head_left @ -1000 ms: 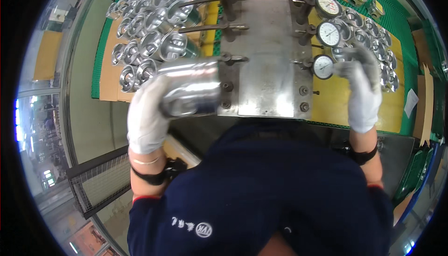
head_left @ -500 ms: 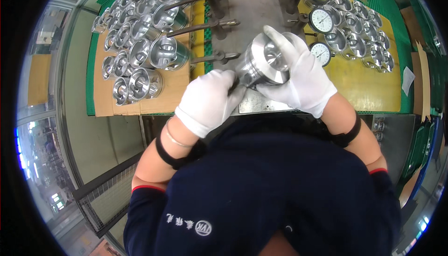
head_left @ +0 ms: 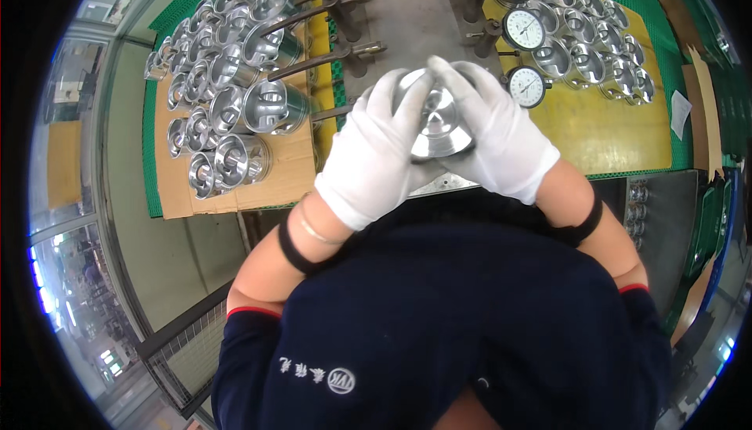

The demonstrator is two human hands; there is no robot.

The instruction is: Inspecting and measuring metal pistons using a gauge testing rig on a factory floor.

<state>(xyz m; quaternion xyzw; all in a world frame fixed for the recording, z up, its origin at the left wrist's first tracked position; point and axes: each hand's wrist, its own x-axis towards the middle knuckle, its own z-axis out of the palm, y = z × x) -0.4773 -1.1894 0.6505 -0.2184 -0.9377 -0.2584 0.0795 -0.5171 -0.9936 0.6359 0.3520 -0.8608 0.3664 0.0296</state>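
Between my two white-gloved hands is a shiny metal piston [head_left: 440, 121], its round crown with a machined recess turned up toward me. My left hand [head_left: 377, 136] grips its left side, fingers curled over the rim. Around the right side wraps my right hand [head_left: 501, 128], with its fingers over the far edge of the crown. The thumbs and the piston's lower part are mostly hidden. The piston is held over the near end of a grey metal plate [head_left: 407, 15], close to the dial gauges on its right.
Several pistons [head_left: 274, 102] stand on cardboard [head_left: 290, 168] at left; more pistons [head_left: 586, 63] sit on a yellow board [head_left: 627, 140] at right. Clamp-like metal arms [head_left: 345, 54] line the plate's left side. Dial gauges [head_left: 526, 87] line its right side.
My left hand has moved from the piston's lower side up onto its crown edge. The piston has turned so its crown faces up more squarely. The view has shifted slightly.
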